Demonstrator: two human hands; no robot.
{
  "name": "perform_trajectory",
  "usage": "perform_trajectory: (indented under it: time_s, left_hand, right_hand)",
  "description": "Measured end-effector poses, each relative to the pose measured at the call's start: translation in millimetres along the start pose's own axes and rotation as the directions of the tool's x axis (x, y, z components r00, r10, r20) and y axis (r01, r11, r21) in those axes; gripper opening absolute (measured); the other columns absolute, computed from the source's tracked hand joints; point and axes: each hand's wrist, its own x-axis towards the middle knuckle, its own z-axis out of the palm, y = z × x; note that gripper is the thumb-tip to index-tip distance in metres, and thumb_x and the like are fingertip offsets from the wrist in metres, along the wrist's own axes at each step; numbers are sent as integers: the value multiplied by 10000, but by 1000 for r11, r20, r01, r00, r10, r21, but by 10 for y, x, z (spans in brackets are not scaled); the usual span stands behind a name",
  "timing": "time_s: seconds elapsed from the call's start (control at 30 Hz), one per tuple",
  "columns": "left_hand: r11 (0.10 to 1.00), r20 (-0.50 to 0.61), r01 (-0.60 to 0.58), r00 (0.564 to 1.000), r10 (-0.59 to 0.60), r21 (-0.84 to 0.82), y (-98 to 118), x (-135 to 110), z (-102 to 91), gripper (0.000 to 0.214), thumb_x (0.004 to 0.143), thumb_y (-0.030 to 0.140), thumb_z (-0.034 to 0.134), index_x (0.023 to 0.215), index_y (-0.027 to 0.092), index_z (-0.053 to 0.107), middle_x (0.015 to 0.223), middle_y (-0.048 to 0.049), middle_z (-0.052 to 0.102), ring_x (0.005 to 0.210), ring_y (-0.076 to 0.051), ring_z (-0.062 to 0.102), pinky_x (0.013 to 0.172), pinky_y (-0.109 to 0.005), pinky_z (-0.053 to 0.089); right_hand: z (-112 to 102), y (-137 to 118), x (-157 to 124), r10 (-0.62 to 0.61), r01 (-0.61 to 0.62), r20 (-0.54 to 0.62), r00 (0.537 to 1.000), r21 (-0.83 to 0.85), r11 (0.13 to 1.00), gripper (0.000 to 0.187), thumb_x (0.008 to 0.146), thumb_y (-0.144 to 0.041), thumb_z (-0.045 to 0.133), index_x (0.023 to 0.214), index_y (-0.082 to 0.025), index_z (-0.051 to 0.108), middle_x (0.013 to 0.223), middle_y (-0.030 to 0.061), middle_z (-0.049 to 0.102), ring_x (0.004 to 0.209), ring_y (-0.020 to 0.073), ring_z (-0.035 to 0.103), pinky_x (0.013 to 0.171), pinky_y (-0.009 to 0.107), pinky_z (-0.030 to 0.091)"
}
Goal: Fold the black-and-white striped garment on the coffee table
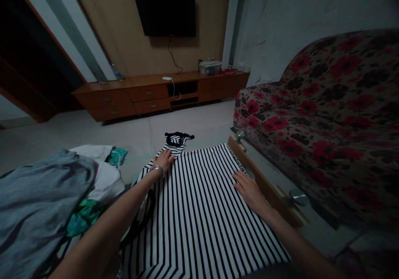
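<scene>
A black-and-white striped garment [199, 204] lies spread flat on a table in front of me. My left hand [163, 160], with a bracelet on the wrist, rests flat on its far left corner near the black collar part [177, 139]. My right hand [247, 187] lies flat, fingers apart, on the garment's right edge beside the wooden table rim [264, 183]. Neither hand grips the cloth.
A pile of clothes lies at the left: grey cloth [37, 204], white cloth [99, 166] and teal cloth [82, 218]. A floral sofa [327, 117] stands close on the right. A low wooden TV cabinet [156, 94] and wall TV [168, 6] are across the tiled floor.
</scene>
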Motion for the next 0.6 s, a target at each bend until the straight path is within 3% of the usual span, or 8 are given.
perform_trajectory:
  time_s: [0.1, 0.17, 0.3, 0.47, 0.6]
  left_hand:
    - [998, -68, -64, 996, 64, -3, 129, 49, 3, 495, 953, 426, 230, 1383, 241, 391, 1493, -63, 328, 1392, -220, 240, 1100, -535, 197]
    - [997, -56, -79, 995, 78, -11, 207, 79, 62, 516, 952, 429, 218, 1411, 234, 348, 1498, -68, 316, 1397, -219, 231, 1108, -534, 179]
    - [999, -31, -38, 999, 38, 9, 233, 170, 221, 617, 928, 495, 236, 1459, 180, 249, 1516, -98, 261, 1407, -240, 202, 1114, -529, 177]
    - [997, -62, 68, 996, -67, 20, 141, 330, 284, 707, 904, 567, 212, 1460, 130, 245, 1526, -122, 224, 1416, -262, 160, 1123, -524, 154]
    - [992, -17, 122, 992, -123, -11, 165, 348, 152, 709, 905, 561, 222, 1460, 120, 241, 1530, -142, 200, 1419, -278, 138, 1114, -532, 169]
  right_hand:
    - [-15, 13, 517, 29, -28, -23, 999, 47, 999, 405, 940, -313, 369, 1262, -135, 538, 1318, 123, 533, 1280, 227, 423, 1067, 422, 351]
    - [44, 5, 955, 20, -21, 5, 1000, 58, 998, 409, 945, -282, 348, 1272, -106, 519, 1336, 138, 512, 1281, 215, 418, 1074, 390, 334]
    - [357, 73, 1626, 8, -13, 129, 992, 38, 999, 382, 949, -282, 351, 1233, -102, 532, 1311, 146, 529, 1244, 206, 447, 1058, 375, 324]
    - [722, 386, 1808, 125, -122, 96, 988, -29, 992, 460, 949, -323, 354, 1317, -61, 445, 1426, 181, 392, 1351, 254, 303, 1109, 437, 210]
    - [652, 435, 1795, 167, -166, 132, 977, -19, 986, 510, 947, -345, 349, 1358, -46, 394, 1456, 181, 344, 1376, 259, 254, 1121, 439, 192]
